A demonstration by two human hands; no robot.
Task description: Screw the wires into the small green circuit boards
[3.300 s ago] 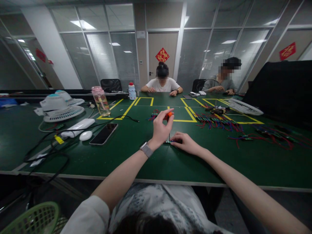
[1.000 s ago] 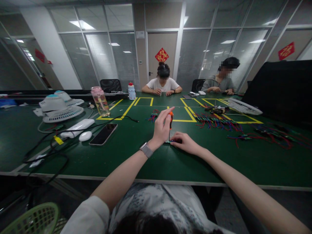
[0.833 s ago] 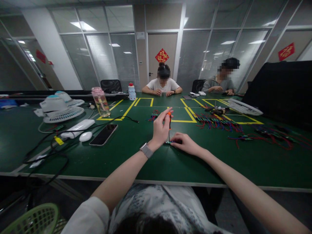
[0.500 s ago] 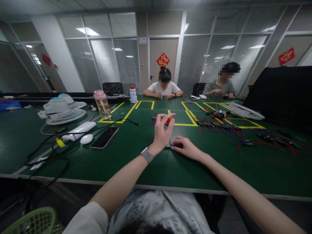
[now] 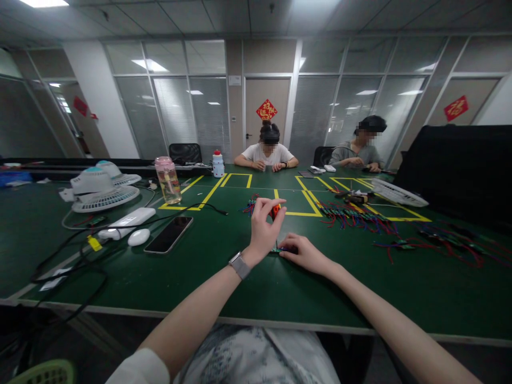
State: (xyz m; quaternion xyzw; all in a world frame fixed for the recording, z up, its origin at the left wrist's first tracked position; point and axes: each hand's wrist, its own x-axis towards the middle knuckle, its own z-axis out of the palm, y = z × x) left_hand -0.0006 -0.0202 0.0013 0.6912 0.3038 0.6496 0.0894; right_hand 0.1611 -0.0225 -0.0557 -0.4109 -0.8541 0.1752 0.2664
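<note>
While the left hand (image 5: 262,228) pinches it, the screwdriver (image 5: 274,212) stands upright.

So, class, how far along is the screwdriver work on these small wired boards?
Seemingly done: the row of wired green boards beside the yellow tape. In hand: the left hand holds an orange-handled screwdriver upright on a small green circuit board, pinned by the right hand. Possibly left: the scattered red-wired boards farther right.

Far beyond the left hand (image 5: 263,228), blind-covered glass walls (image 5: 176,117) flank a beige door (image 5: 256,125); ceiling panels (image 5: 43,2) glow above the green table (image 5: 224,269).
</note>
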